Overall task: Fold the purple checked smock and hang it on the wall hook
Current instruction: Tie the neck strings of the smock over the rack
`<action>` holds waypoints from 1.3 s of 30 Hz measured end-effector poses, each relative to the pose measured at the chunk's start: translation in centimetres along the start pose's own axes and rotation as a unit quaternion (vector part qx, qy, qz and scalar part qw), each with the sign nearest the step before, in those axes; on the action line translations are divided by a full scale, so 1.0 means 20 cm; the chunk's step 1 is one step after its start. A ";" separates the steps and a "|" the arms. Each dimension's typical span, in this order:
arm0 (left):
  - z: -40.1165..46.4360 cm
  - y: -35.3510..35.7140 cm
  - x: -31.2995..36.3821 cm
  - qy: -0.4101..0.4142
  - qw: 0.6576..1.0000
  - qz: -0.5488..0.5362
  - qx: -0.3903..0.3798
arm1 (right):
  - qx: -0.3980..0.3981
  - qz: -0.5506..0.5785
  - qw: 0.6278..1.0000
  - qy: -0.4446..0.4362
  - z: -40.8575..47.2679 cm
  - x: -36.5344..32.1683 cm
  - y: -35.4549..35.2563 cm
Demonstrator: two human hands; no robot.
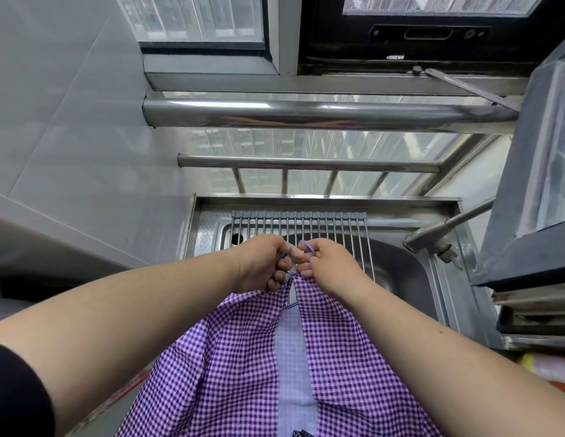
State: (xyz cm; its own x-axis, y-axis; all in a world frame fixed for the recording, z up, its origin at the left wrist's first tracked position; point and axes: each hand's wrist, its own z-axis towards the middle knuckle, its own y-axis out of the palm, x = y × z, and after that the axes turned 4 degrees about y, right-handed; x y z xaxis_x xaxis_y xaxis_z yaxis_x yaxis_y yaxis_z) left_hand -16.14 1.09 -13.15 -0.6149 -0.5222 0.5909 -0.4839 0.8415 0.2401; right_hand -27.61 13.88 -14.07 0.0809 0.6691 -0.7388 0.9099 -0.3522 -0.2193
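Above the sink (401,272), the left hand (262,263) and right hand (330,263) each pinch a thin tie at the top of the purple checked smock (230,367), which hangs open below. Folding looks barely begun; no wall hook shows.

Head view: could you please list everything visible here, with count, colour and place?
smock: one, purple checked with a pale lining, hanging from both hands at bottom centre
ties: thin, blue, pinched at the smock's top
sink: one, steel, behind the hands
rack: one, steel rods, across the sink's far side
tap: one, steel, right of the sink
rails: two, steel, before the window
window: dark-framed, top
wall: white tiles, left
left hand: grips the smock's top
right hand: pinches a tie
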 end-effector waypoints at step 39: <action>0.04 -0.03 -0.06 -0.009 0.999 0.013 0.028 | 0.045 -0.006 0.999 -0.019 -0.05 -0.02 0.08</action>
State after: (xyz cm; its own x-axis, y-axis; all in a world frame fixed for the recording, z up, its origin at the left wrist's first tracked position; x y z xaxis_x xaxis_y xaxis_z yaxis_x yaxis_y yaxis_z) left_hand -15.66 1.10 -14.58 -0.6387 -0.5038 0.5816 -0.5017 0.8458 0.1816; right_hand -25.73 13.78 -13.51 0.0536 0.6488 -0.7591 0.8708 -0.4025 -0.2825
